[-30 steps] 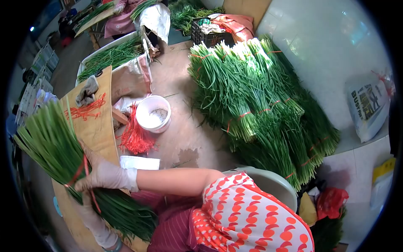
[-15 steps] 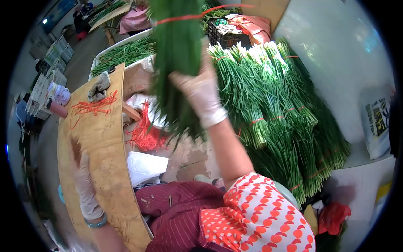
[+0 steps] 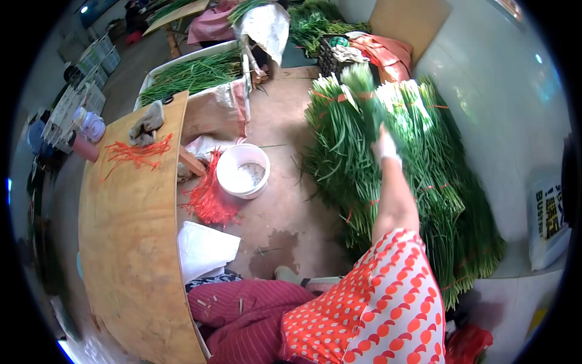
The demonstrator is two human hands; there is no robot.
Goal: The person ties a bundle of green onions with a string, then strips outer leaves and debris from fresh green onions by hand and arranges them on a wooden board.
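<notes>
My right hand [image 3: 385, 147], in a pale glove, is closed around a tied bundle of green chives [image 3: 367, 104], which is blurred by motion. The bundle is over the pile of chive bundles [image 3: 339, 136] on the right, its pale ends pointing away from me. Red ties cross several bundles in this pile. From this view I cannot tell how firmly the bundle rests on the others. My left hand is out of view.
At left is a wooden table [image 3: 136, 224] with red ties [image 3: 138, 150], a grey cloth [image 3: 146, 124] and a pink bottle [image 3: 83, 147]. A white bucket [image 3: 257, 159] and a heap of red ties [image 3: 212, 197] are on the floor. Loose greens fill a white bin [image 3: 145, 85] behind.
My right hand has carried the chive bundle from in front of me rightward and down onto the pile. The left hand has left the view. The bucket is now uncovered to sight.
</notes>
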